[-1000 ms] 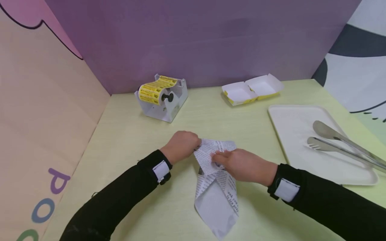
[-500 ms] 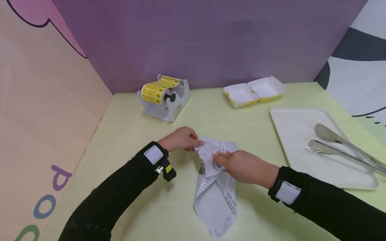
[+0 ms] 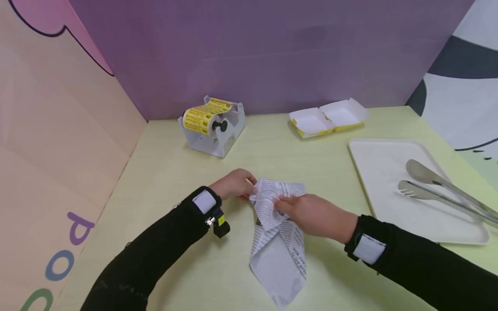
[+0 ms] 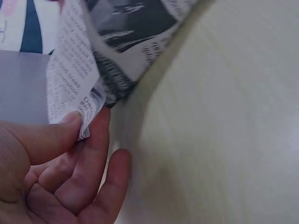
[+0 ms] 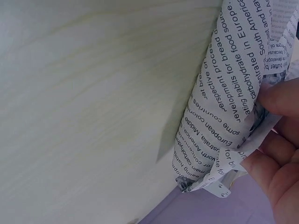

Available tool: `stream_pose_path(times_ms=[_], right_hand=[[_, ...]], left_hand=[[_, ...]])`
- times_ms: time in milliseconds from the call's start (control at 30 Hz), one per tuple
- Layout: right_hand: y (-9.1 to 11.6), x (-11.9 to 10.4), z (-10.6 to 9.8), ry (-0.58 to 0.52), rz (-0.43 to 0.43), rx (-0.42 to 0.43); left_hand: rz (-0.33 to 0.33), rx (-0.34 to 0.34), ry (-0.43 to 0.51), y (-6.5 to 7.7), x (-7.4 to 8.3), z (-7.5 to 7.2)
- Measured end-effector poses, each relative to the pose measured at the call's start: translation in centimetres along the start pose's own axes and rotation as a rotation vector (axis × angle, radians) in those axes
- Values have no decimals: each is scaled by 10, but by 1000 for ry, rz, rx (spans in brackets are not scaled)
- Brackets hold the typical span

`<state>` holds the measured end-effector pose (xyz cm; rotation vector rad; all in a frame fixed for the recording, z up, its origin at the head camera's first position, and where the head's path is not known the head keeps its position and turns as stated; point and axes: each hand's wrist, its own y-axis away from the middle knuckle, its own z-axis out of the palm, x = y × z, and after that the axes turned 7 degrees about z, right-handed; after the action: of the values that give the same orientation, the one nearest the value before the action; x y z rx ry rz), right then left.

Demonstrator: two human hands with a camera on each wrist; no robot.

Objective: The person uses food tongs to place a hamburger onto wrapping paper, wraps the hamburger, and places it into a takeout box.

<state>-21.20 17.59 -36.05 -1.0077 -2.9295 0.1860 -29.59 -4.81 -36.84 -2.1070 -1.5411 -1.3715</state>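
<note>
A sheet of newsprint-patterned wrapping paper (image 3: 278,268), folded over itself, lies on the table with a pointed end toward me. My left hand (image 3: 236,183) pinches its far left corner between thumb and fingers; the left wrist view shows the thumb pressed on the paper's tip (image 4: 77,93). On the other side, my right hand (image 3: 317,216) grips the folded upper part, thumb on top. In the right wrist view the fingers hold the edge of the rolled paper (image 5: 224,102). Whether anything lies inside the folds is hidden.
A label dispenser (image 3: 212,127) with a yellow roll stands at the back left. An opened white and yellow carton (image 3: 328,119) sits by the purple wall (image 3: 264,56). At right, a white tray (image 3: 373,160) bears metal serving tongs (image 3: 432,172), one end forked.
My left hand has turned, its fingers shifting to a pinch on the paper's left corner, then has moved slightly down. The right hand keeps its grip almost in place.
</note>
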Motion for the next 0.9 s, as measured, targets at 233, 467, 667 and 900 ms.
stream_pose_path(times_ms=[233, 467, 667, 900], right_hand=[[2, 2, 3, 28, -26, 41], [3, 3, 6, 35, -45, 67], [4, 3, 9, 38, -43, 79], [4, 4, 8, 11, -31, 80]], left_hand=[[173, 226, -331, 10, 13, 7], [274, 248, -510, 19, 41, 19], [268, 225, -591, 24, 43, 30], [304, 212, -575, 24, 37, 37]])
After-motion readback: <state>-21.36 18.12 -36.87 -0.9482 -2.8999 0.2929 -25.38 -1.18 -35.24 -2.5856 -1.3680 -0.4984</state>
